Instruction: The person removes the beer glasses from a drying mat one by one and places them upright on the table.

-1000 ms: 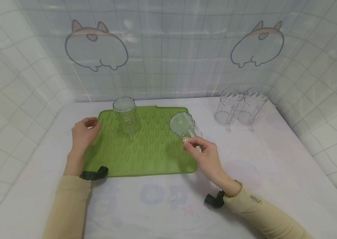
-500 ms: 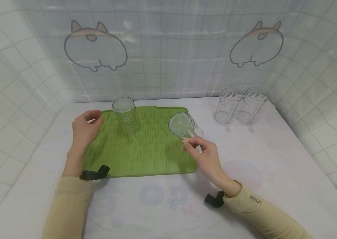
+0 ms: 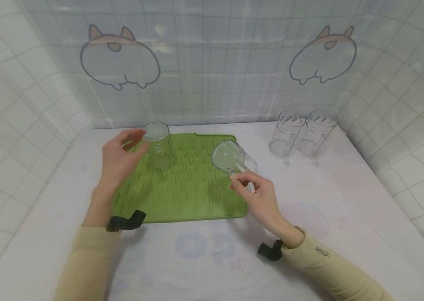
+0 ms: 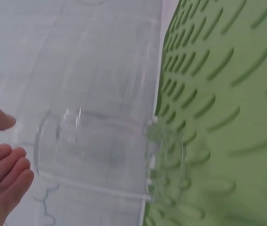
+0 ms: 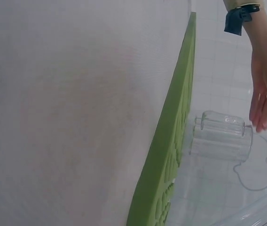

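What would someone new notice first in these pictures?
Probably the bright green mat, in the middle of the white table. Next, the clear mugs: a standing mug on the mat's left part, beside the left hand, and a held mug, gripped by its handle in the right hand. Behind, two cartoon animal drawings mark the tiled backdrop.

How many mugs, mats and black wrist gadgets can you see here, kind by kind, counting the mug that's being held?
Clear mugs: 4
Green mat: 1
Black wrist gadgets: 2
Total: 7
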Tool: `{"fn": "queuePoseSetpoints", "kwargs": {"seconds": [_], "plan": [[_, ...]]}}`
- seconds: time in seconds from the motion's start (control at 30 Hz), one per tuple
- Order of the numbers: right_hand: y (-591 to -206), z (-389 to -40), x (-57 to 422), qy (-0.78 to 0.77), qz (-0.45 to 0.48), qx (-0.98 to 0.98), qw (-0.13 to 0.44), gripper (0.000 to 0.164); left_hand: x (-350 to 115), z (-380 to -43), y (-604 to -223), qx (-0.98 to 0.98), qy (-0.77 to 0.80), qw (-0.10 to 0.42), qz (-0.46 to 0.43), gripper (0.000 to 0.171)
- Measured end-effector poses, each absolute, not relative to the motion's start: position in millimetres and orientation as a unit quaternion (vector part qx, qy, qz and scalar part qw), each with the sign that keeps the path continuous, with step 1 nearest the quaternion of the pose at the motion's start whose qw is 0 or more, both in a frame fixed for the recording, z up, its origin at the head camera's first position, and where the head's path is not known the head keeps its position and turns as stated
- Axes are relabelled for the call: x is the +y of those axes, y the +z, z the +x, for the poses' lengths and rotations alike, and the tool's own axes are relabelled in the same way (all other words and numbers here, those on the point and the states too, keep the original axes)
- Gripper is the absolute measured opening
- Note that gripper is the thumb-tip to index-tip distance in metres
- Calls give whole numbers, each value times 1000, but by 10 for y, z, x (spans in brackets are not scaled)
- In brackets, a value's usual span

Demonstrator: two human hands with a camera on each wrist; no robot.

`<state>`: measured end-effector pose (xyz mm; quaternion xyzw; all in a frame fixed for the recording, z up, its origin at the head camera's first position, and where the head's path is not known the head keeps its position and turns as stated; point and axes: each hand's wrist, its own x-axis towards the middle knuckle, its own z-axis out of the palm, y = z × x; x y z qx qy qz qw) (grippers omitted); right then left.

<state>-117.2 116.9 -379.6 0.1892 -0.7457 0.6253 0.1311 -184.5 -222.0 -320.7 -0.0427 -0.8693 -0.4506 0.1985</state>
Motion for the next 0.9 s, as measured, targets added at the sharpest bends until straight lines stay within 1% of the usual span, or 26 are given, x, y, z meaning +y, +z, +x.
{"fn": "queuePoseSetpoints", "kwargs": {"seconds": [0.27,0.43,0.53,0.77,0.9], "plan": [[-3796,-1157,1164,616,200,-749,139,13,-1968,-1747,-3180,-866,-464,154,-103,44],[-3809,-1158,1162,615,209,-746,146,14,-1806,-1672,-3166,-877,-433,155,-142,46],[-3817,-1156,1161,611,217,-746,153,14,-1682,-1635,-3196,-880,-419,146,-168,47],[-3828,-1143,1158,600,236,-747,164,13,-1415,-1541,-3252,-873,-451,49,-180,58],[-3845,-1143,1153,599,246,-745,161,13,-1299,-1504,-3287,-859,-481,11,-176,60]]}}
